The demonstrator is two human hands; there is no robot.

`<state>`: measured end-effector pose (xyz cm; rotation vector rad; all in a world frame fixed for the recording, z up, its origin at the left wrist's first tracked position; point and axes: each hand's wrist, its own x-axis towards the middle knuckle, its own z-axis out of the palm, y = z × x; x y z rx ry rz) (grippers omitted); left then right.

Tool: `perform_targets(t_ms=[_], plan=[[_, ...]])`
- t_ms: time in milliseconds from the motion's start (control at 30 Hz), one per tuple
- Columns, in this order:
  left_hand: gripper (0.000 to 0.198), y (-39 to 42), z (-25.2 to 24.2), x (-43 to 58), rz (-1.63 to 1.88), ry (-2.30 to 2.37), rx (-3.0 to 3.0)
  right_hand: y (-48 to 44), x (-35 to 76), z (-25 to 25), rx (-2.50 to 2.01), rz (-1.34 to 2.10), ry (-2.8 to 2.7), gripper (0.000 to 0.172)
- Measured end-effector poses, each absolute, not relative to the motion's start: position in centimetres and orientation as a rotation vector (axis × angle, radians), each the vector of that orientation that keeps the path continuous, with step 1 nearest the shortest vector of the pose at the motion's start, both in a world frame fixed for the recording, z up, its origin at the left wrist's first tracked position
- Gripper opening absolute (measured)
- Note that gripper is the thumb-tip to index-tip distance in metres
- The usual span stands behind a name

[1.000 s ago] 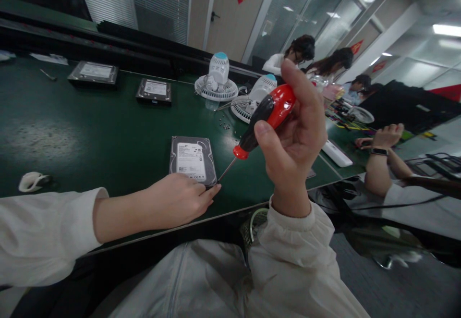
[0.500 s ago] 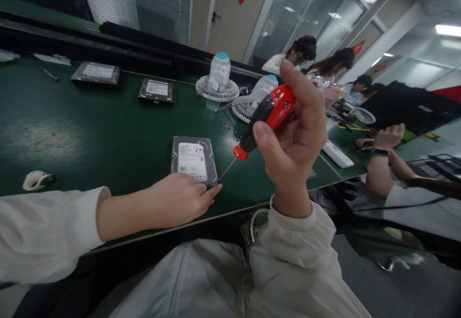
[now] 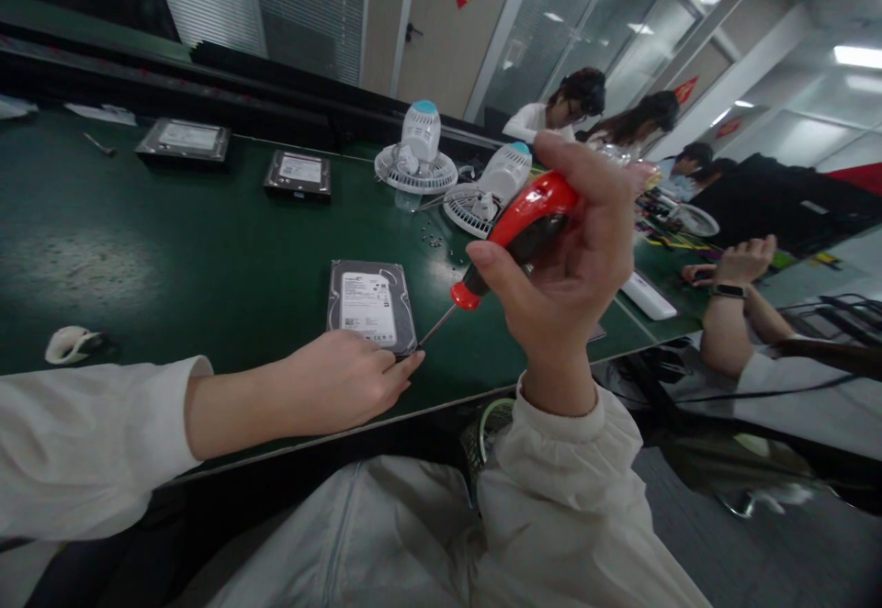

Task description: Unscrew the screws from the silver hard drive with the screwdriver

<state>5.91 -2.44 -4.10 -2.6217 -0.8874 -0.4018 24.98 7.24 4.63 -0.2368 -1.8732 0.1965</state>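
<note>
A hard drive lies label up on the green table before me. Over its near edge rests my left hand, fingers closed against the drive and fingertips at its near right corner; part of that edge is hidden beneath them. My right hand grips a red and black screwdriver by its handle, thumb on the near side. The screwdriver leans, its thin shaft running down left to the drive's near right corner, beside my left fingertips. Whatever the tip touches is too small to make out.
Two more hard drives, one left and one nearer the middle, sit toward the back. White fans stand beyond several small screws. A white curled part lies at left. Another person's forearm is at right.
The screwdriver handle has turned about its shaft, showing its red and black sides differently. My right hand has shifted slightly, with its fingers a little lower and further right. My left hand and the drive stay put.
</note>
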Motion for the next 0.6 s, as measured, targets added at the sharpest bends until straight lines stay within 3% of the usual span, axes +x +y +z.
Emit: perform_targets(t_ms=[167,600], plan=[[0.037,-2.47,-4.1,5.95,-0.4,-0.883,-2.626,7.17,25.01,4.68,-0.202,0.338,-1.887,0.05],[0.037,-2.51,-4.2,5.87,-0.394,-0.879,-2.627,7.78,25.02,4.68,-0.203,0.165,-1.845,0.048]])
